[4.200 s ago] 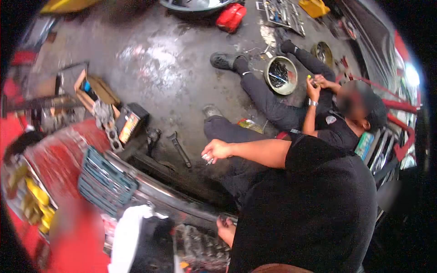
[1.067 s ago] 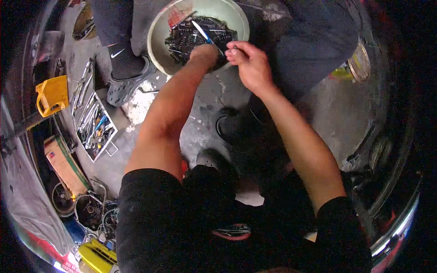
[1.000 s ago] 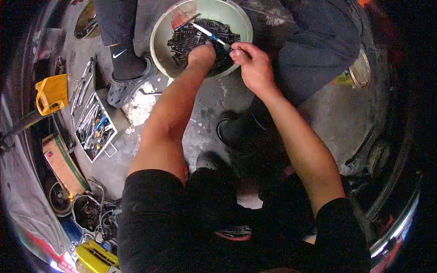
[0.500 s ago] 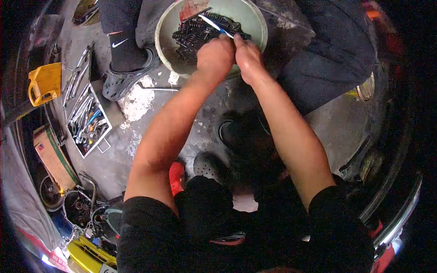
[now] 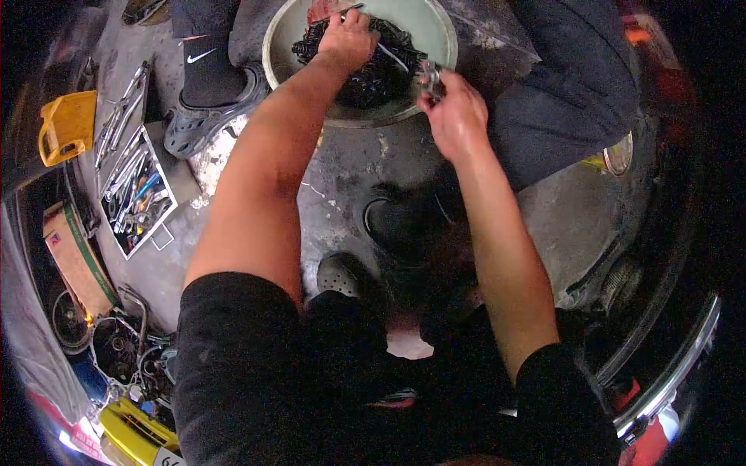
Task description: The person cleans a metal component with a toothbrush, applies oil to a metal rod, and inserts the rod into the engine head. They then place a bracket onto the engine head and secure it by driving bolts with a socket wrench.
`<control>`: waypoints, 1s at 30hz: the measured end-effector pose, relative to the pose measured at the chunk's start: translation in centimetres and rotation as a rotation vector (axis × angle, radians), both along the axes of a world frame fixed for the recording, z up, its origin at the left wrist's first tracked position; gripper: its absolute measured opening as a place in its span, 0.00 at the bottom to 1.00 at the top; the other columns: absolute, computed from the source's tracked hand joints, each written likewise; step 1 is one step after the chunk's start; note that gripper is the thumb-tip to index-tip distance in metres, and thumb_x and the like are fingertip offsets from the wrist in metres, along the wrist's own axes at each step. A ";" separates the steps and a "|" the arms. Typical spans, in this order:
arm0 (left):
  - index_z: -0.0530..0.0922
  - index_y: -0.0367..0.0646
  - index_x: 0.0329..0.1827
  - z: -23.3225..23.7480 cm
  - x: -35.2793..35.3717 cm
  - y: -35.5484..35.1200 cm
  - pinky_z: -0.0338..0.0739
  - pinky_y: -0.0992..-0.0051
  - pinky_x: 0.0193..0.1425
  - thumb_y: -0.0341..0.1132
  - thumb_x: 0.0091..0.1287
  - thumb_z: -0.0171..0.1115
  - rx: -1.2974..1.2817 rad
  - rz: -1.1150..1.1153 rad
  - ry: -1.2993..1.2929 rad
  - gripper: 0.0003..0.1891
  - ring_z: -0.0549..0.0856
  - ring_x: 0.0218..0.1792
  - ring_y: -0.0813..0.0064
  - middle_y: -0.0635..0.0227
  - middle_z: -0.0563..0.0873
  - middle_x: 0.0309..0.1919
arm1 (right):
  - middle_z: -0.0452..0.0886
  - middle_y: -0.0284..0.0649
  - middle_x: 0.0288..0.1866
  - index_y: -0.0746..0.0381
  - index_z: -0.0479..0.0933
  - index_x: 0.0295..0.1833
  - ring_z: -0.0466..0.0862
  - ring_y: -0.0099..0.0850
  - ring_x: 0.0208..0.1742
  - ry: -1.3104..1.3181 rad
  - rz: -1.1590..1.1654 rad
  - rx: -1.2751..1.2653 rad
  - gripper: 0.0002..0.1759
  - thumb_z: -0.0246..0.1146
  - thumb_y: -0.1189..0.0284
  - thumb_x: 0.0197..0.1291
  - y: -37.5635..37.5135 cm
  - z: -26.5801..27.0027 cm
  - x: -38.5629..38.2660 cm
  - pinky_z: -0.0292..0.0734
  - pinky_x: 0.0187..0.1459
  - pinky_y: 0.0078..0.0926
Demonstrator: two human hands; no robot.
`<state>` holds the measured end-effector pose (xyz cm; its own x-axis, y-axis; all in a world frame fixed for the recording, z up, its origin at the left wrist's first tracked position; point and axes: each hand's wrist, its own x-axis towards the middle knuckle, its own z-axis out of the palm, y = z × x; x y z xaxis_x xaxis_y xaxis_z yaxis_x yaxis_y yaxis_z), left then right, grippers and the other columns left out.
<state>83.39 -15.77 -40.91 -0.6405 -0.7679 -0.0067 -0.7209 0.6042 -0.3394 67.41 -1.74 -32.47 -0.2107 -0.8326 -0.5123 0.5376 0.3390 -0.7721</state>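
Observation:
A round, pale basin holds a heap of dark, coiled metal parts. Over the basin's upper part, my left hand reaches into the heap with its fingers bent down; what lies under the fingertips is hidden. A thin light strip rests on the parts just right of it. My right hand is at the basin's lower right rim, closed around a small shiny metal part. A reddish piece sits at the basin's top edge.
Another person's foot in a grey clog stands left of the basin, and their dark trouser leg is at the right. A tool tray, an orange-yellow case, a cardboard box and engine parts lie at the left.
My hands, together over the basin before, have parted. The left moved up and left over the heap; the right moved right and down with a metal part now visible in it.

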 end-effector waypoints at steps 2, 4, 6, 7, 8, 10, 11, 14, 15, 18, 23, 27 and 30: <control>0.83 0.56 0.51 0.8 -0.4 0.1 0.63 0.52 0.62 0.39 0.69 0.50 0.022 -0.059 -0.063 0.14 0.70 0.62 0.65 0.68 0.81 0.54 | 0.77 0.38 0.35 0.70 0.76 0.49 0.73 0.25 0.31 -0.052 -0.011 0.000 0.15 0.52 0.68 0.70 1.2 0.5 -0.4 0.69 0.33 0.24; 0.84 0.55 0.49 3.4 -0.7 0.8 0.63 0.48 0.62 0.39 0.69 0.51 0.014 -0.200 -0.161 0.14 0.74 0.59 0.66 0.67 0.83 0.51 | 0.77 0.38 0.34 0.70 0.76 0.49 0.73 0.25 0.30 -0.101 -0.027 0.017 0.15 0.52 0.68 0.70 1.9 0.0 -0.6 0.68 0.32 0.24; 0.85 0.54 0.47 7.0 -0.3 2.5 0.68 0.48 0.60 0.38 0.68 0.53 0.089 -0.208 -0.209 0.13 0.80 0.55 0.64 0.66 0.85 0.48 | 0.75 0.38 0.33 0.70 0.75 0.49 0.71 0.23 0.28 -0.127 -0.006 0.016 0.16 0.52 0.68 0.70 2.0 -0.3 -0.9 0.66 0.29 0.23; 0.85 0.53 0.47 8.1 -0.1 3.3 0.70 0.47 0.59 0.38 0.67 0.53 0.133 -0.215 -0.232 0.13 0.83 0.53 0.63 0.65 0.87 0.47 | 0.75 0.38 0.32 0.70 0.75 0.50 0.70 0.23 0.27 -0.160 -0.011 0.011 0.16 0.51 0.67 0.70 2.2 -0.4 -1.0 0.65 0.28 0.23; 0.85 0.52 0.46 7.9 0.6 3.6 0.73 0.49 0.58 0.38 0.66 0.54 0.260 -0.117 -0.240 0.12 0.84 0.52 0.62 0.65 0.87 0.46 | 0.74 0.37 0.32 0.70 0.75 0.50 0.69 0.23 0.27 -0.194 -0.013 0.007 0.16 0.51 0.67 0.70 2.4 -0.3 -1.0 0.64 0.28 0.22; 0.86 0.49 0.45 8.0 2.2 3.9 0.78 0.54 0.56 0.37 0.66 0.55 0.489 0.102 -0.256 0.12 0.87 0.49 0.60 0.64 0.88 0.45 | 0.72 0.35 0.28 0.69 0.74 0.50 0.66 0.21 0.23 -0.234 0.014 0.057 0.16 0.50 0.66 0.71 1.7 0.0 -1.0 0.61 0.25 0.22; 0.85 0.48 0.45 8.0 2.6 3.9 0.79 0.56 0.55 0.36 0.65 0.55 0.521 0.159 -0.209 0.12 0.87 0.50 0.59 0.63 0.88 0.46 | 0.71 0.35 0.27 0.68 0.74 0.50 0.65 0.21 0.22 -0.264 0.042 0.065 0.16 0.50 0.65 0.71 1.5 0.1 -1.1 0.60 0.24 0.21; 0.85 0.45 0.45 8.6 3.4 5.1 0.81 0.61 0.54 0.35 0.64 0.54 0.599 0.293 -0.093 0.13 0.86 0.51 0.57 0.58 0.87 0.47 | 0.67 0.32 0.23 0.66 0.74 0.50 0.62 0.20 0.19 -0.302 0.105 0.103 0.16 0.49 0.64 0.72 0.6 -0.6 -0.1 0.58 0.22 0.20; 0.85 0.45 0.45 7.7 2.7 5.8 0.81 0.61 0.54 0.34 0.64 0.54 0.612 0.304 -0.064 0.13 0.86 0.51 0.57 0.57 0.87 0.47 | 0.65 0.30 0.22 0.65 0.74 0.50 0.61 0.19 0.18 -0.301 0.119 0.115 0.16 0.49 0.63 0.72 -0.1 -1.0 0.1 0.57 0.21 0.20; 0.84 0.42 0.42 4.7 4.3 6.1 0.81 0.58 0.52 0.34 0.63 0.53 0.595 0.259 -0.039 0.12 0.86 0.47 0.53 0.51 0.86 0.44 | 0.61 0.28 0.20 0.64 0.74 0.50 0.59 0.19 0.18 -0.533 0.167 -0.019 0.17 0.49 0.62 0.73 -1.6 -1.9 0.8 0.56 0.21 0.20; 0.82 0.41 0.40 11.6 5.8 11.9 0.82 0.56 0.42 0.33 0.63 0.55 0.346 0.299 0.331 0.10 0.87 0.39 0.50 0.47 0.86 0.39 | 0.59 0.27 0.19 0.63 0.74 0.47 0.56 0.19 0.16 -0.560 0.208 0.003 0.18 0.48 0.59 0.72 -4.2 -3.4 2.6 0.54 0.20 0.20; 0.82 0.45 0.47 15.0 3.3 16.3 0.81 0.55 0.40 0.32 0.64 0.53 0.310 0.460 0.726 0.12 0.86 0.34 0.49 0.49 0.85 0.34 | 0.58 0.24 0.16 0.61 0.73 0.42 0.55 0.19 0.14 -0.696 0.306 0.085 0.17 0.48 0.58 0.71 -5.1 -5.5 3.2 0.53 0.18 0.20; 0.81 0.48 0.53 12.5 2.7 16.2 0.81 0.55 0.40 0.31 0.63 0.56 0.191 0.398 0.655 0.16 0.85 0.33 0.48 0.49 0.85 0.31 | 0.58 0.24 0.15 0.61 0.74 0.42 0.55 0.19 0.14 -0.668 0.383 0.106 0.16 0.49 0.60 0.70 -5.3 -5.5 3.1 0.53 0.18 0.20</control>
